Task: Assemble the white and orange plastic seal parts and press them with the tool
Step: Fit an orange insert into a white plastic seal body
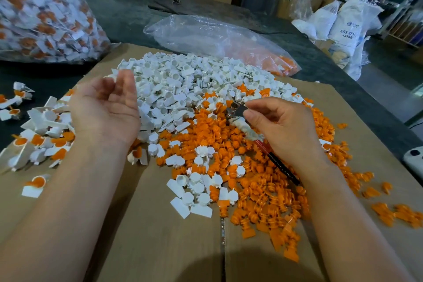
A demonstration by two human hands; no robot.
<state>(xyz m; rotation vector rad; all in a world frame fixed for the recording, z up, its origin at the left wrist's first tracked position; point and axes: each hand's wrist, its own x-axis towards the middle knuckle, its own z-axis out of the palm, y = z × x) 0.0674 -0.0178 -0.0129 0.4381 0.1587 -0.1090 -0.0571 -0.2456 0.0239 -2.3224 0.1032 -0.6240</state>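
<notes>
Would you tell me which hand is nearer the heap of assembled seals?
Left. The left hand is palm-up just beside the assembled seals; the right hand, gripping the tool, is far to their right.

I am making out only one piece of writing: the white sack [350, 30] off to my right is showing "ABS RESI", the last letters curving out of sight, with a smaller line beneath and a logo above, both too blurred to read.
</notes>
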